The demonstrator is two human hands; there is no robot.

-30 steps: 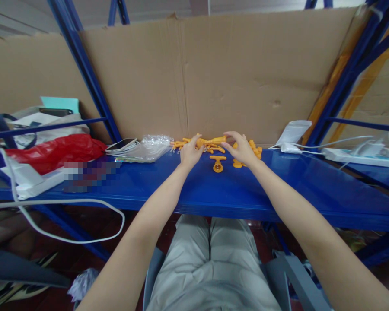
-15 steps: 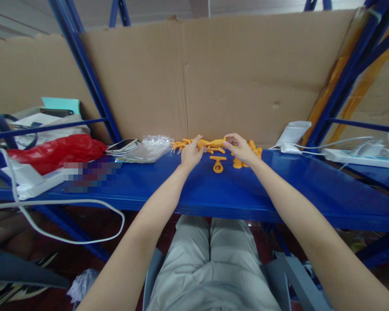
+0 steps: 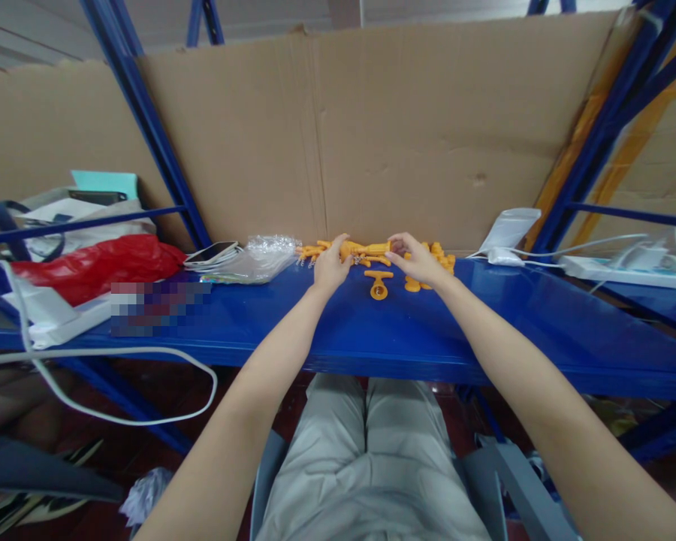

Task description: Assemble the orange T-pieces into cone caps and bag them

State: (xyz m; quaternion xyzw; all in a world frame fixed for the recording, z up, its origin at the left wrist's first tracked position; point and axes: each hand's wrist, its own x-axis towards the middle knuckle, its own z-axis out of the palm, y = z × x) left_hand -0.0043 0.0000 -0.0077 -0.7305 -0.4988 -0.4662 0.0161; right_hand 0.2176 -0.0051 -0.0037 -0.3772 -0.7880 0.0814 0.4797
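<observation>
Between my hands, a long orange plastic piece point(image 3: 372, 250) lies level above the blue shelf; its right end flares out. My left hand point(image 3: 330, 267) is closed around the left end of it. At the flared end, the fingers of my right hand point(image 3: 417, 259) are curled and gripping. Just below stands a T-shaped orange part point(image 3: 378, 287) with a round, ring-like base. More orange pieces point(image 3: 445, 263) are heaped beside and behind my right hand. Behind my left hand lie branching orange pieces point(image 3: 309, 251) with thin coiled or chain-like bits, too small to make out.
A clear plastic bag point(image 3: 270, 259) and a phone on papers point(image 3: 219, 253) lie left, near a red bag point(image 3: 101, 263). White cables and a power strip point(image 3: 631, 269) sit right. Cardboard point(image 3: 399, 128) walls the back; a white cable point(image 3: 146, 351) loops at front left.
The orange piece has shifted very slightly downward, and the fingers of my right hand have moved a little on its flared end. The other parts stay where they were.
</observation>
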